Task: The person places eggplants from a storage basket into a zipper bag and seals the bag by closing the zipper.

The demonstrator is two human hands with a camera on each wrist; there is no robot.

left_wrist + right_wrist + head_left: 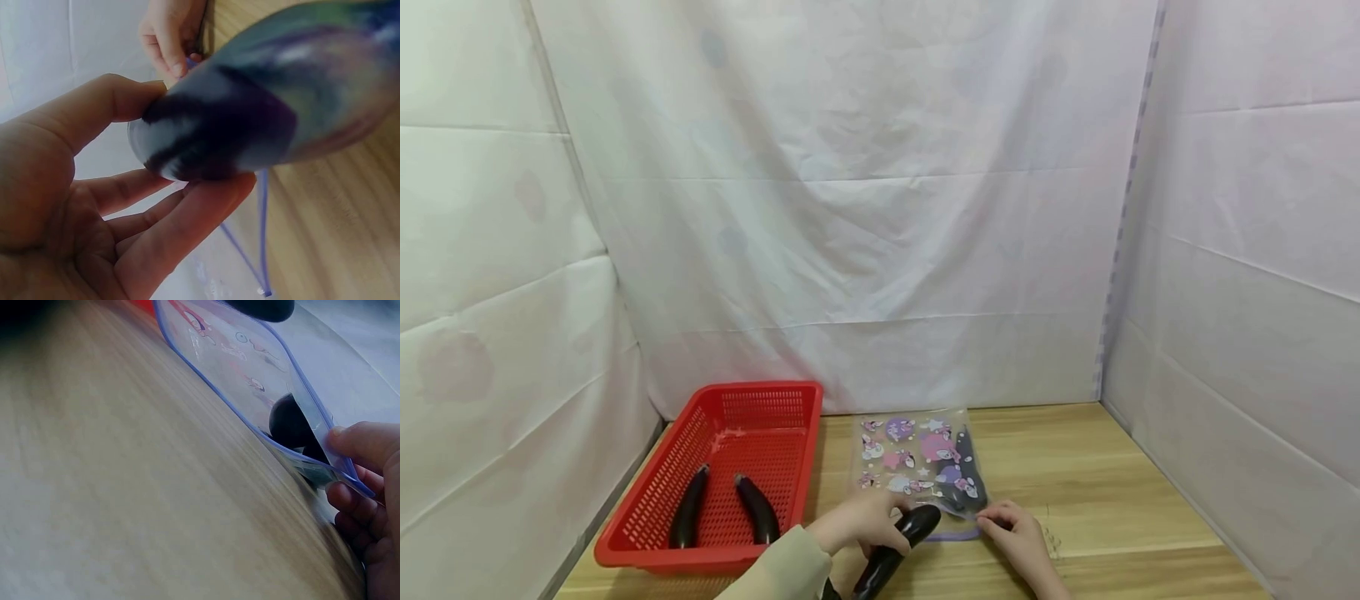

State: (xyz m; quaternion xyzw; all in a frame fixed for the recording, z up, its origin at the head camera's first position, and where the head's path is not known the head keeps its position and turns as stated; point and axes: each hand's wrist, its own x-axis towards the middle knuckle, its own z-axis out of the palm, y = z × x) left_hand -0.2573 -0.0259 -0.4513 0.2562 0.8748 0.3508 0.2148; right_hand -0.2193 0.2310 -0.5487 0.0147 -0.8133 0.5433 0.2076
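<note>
Eggplant [917,527] at near centre, gripped between left hand [867,521]'s thumb and fingers by the bag [880,458]'s near mouth, right hand [1021,540] pinching its right corner, apparently keeping it open, two more eggplants [757,508] in left basket [812,454].

Left sleeve [778,575] pale beige, plain cloth, light-toned throughout, broad cuff [809,557]; left hand [867,518] bare, right hand [1018,537] bare, right forearm [1051,581] bare

From here I see a creased white cloth [865,258] hanging behind the far edge of the wood-grain desk [1120,483], pale sheets walling its left [490,350] and right [1247,250] edges, under soft light.
</note>
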